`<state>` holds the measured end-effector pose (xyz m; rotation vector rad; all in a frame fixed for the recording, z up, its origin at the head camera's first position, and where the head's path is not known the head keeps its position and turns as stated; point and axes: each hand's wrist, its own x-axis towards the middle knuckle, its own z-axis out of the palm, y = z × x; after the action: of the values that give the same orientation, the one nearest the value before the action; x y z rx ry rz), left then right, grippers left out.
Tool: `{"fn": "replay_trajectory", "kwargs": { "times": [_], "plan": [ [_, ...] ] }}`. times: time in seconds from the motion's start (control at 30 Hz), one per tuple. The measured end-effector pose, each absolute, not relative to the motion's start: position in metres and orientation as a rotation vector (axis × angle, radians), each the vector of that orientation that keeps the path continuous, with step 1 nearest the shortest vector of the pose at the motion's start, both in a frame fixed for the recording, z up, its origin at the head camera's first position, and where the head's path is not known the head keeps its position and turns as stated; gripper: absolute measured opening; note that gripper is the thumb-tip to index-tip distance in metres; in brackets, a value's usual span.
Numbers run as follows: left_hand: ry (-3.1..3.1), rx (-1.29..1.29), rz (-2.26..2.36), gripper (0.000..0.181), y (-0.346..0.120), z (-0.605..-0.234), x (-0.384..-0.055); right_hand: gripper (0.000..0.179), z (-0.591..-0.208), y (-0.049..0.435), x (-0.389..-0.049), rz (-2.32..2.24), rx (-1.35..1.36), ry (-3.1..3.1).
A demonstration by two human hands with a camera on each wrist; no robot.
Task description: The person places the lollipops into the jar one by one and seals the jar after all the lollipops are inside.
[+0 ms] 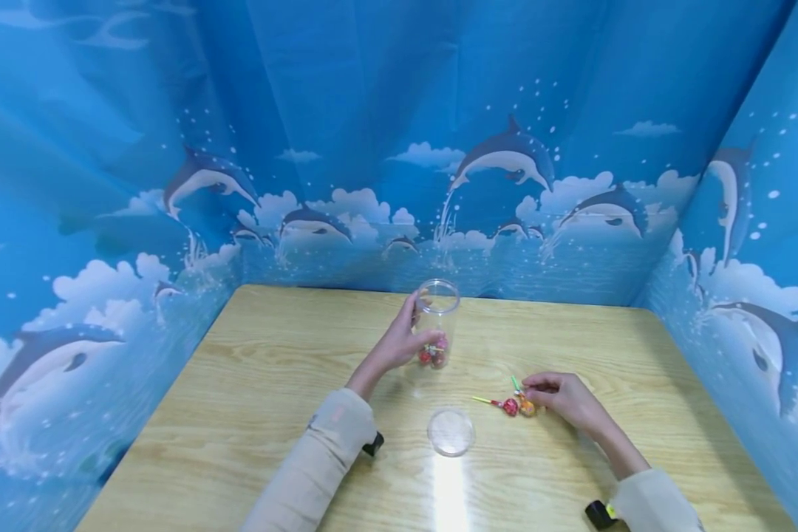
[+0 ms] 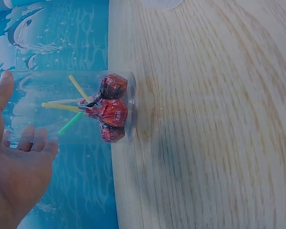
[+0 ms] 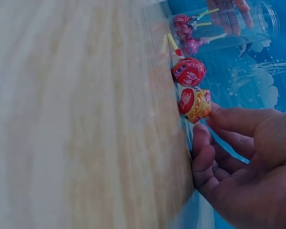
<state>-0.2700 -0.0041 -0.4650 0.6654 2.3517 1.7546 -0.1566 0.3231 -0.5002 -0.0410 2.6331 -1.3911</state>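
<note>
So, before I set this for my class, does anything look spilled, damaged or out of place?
Nothing stands out. The lid lies off the jar, and a red lollipop and an orange lollipop are outside it, but with the left hand holding the jar, that looks ordinary.

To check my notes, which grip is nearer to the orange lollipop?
Right. The right grip is directly beside the orange lollipop, seemingly touching it; the left grip is farther away, holding the jar.
</note>
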Motion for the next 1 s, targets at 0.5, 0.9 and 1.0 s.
{"fn": "replay_trajectory", "kwargs": {
  "times": [0.5, 0.9, 1.0],
  "plan": [
    [2.354, 0.618, 1.741, 0.095, -0.004, -0.466, -0.270, 0.039, -0.502, 0.328, -0.134, -1.433, -0.083, 2.699],
    [2.364, 0.629, 1.743, 0.095, -0.004, -0.467, -0.271, 0.025, -0.505, 0.326, -0.150, -1.192, -0.147, 2.867],
    [2.361, 0.630, 1.740, 0.095, -0.004, -0.467, -0.270, 0.017, -0.504, 0.329, -0.152, -1.112, -0.149, 2.904]
  ]
}}
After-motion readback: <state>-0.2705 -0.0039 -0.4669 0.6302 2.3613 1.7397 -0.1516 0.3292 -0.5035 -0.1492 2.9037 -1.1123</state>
